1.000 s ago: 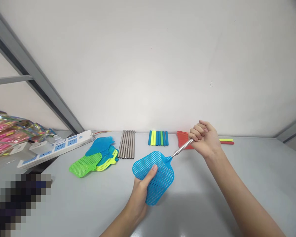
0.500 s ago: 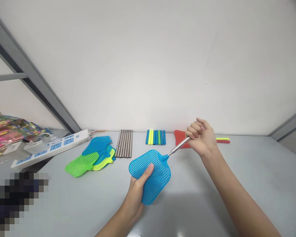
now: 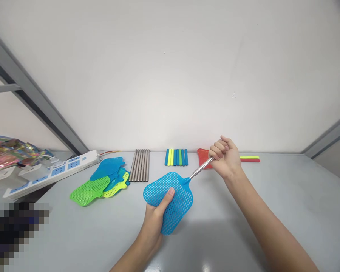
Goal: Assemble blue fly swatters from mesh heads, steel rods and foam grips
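My left hand [image 3: 155,217] grips a blue fly swatter head [image 3: 178,200], thumb on top of the mesh and fingers underneath. A metal rod [image 3: 201,168] meets the neck of that head. Around the rod's other end my right hand [image 3: 225,155] is closed, hiding that end. Behind the right hand lies a red swatter head [image 3: 203,158], partly covered. Several loose swatter heads, among them a green one [image 3: 90,190], a blue one [image 3: 106,168] and a yellow one [image 3: 117,189], overlap on the left of the table.
Several metal rods [image 3: 139,166] lie in a row near the wall. Right of them are several coloured handle sleeves [image 3: 176,157]. A yellow handle [image 3: 251,157] and a red handle [image 3: 251,160] stick out at right. A power strip [image 3: 65,170] and plastic-wrapped packages [image 3: 11,153] occupy the left.
The whole view has shifted slightly, so everything appears a little further left. Both hands keep their grip on the blue swatter head and rod, with almost no other movement.
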`<state>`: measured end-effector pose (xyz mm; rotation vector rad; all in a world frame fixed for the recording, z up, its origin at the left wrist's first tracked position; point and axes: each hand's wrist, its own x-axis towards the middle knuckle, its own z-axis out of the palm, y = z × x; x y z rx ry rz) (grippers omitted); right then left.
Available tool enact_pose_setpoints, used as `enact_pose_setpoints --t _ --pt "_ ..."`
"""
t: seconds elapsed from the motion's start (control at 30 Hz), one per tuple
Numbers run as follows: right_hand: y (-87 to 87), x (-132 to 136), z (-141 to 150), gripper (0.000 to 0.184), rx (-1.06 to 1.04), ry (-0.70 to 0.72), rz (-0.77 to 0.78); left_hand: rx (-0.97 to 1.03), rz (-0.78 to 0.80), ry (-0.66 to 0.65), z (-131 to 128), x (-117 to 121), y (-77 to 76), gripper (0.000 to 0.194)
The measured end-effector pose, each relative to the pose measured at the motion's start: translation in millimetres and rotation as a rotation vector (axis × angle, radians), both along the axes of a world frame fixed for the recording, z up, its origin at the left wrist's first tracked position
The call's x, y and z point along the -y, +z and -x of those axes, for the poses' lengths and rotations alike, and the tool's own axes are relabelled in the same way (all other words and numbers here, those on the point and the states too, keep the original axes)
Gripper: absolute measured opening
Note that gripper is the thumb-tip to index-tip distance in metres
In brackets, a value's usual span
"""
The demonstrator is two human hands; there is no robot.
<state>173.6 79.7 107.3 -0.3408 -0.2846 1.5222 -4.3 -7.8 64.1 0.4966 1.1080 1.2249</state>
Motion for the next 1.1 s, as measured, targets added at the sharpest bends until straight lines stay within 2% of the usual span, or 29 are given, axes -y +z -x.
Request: enact_pose_setpoints --t 0.3,0.43,0.53,0.7,0.83,1.1 --pt "2.3 0.0 -1.8 0.04 0.028 0.011 -0.016 0.026 0.054 -0.026 4.2 -3.8 -2.6 0.05" --pt "4.2 0.7 -1.7 0.041 0.051 0.034 -0.057 0.053 0.099 -0.104 4.8 -1.1 -7.6 0.047" --pt "3.8 1.0 0.0 0.041 0.059 0.033 -0.077 0.047 0.14 -0.109 3.0 1.1 -6.7 0.047" --pt "-5.8 -3.2 1.9 0.041 -0.013 0.047 -0.071 0.02 0.177 -0.061 -0.6 0.2 -2.0 0.045" --pt "-14.7 -7.5 1.1 0.04 -0.094 0.062 -0.033 0.028 0.146 -0.042 0.1 -1.9 -1.7 0.043" --pt "-19.8 -12.1 -0.6 0.038 -0.131 0.089 0.032 0.018 0.206 -0.099 3.6 -4.5 -6.4 0.045"
